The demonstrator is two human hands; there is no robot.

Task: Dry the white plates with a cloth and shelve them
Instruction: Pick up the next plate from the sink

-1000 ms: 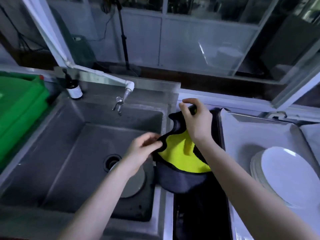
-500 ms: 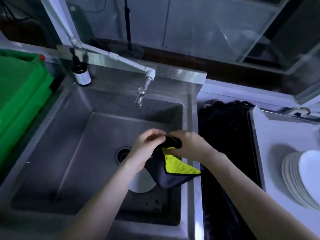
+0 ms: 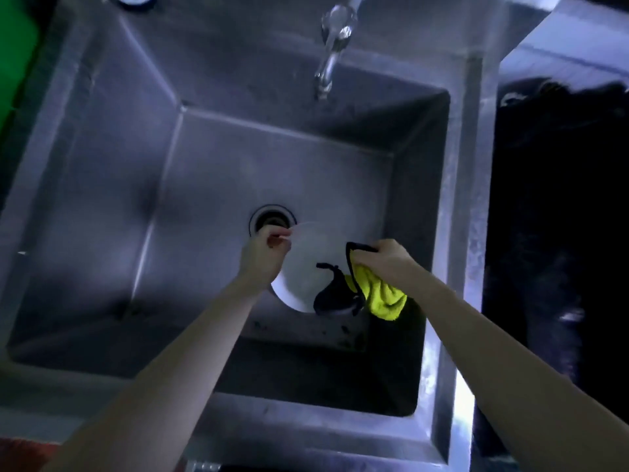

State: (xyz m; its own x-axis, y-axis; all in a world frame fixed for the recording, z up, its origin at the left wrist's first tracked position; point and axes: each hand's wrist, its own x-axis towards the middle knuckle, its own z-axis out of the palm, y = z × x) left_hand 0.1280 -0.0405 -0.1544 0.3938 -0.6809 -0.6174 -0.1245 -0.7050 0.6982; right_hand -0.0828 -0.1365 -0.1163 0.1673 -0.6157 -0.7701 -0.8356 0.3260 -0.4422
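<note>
A white plate [image 3: 308,264] lies low in the steel sink [image 3: 112,185], just right of the drain. My left hand [image 3: 263,253] pinches the plate's upper left rim. My right hand [image 3: 384,258] grips a cloth [image 3: 376,296] with a yellow face and dark edging at the plate's right side. Bunched under that hand, the cloth hangs over the plate's lower right edge. Part of the plate is hidden by the cloth and by my left hand.
The faucet spout [image 3: 330,56] hangs over the back of the basin. The round drain [image 3: 270,218] sits beside my left hand. A green crate [image 3: 15,59] borders the sink on the left. To the right lies a dark second basin [image 3: 558,233].
My view has dropped closer over the sink. My left hand let go of the cloth and took the plate's rim. The right hand came down with the cloth beside the plate.
</note>
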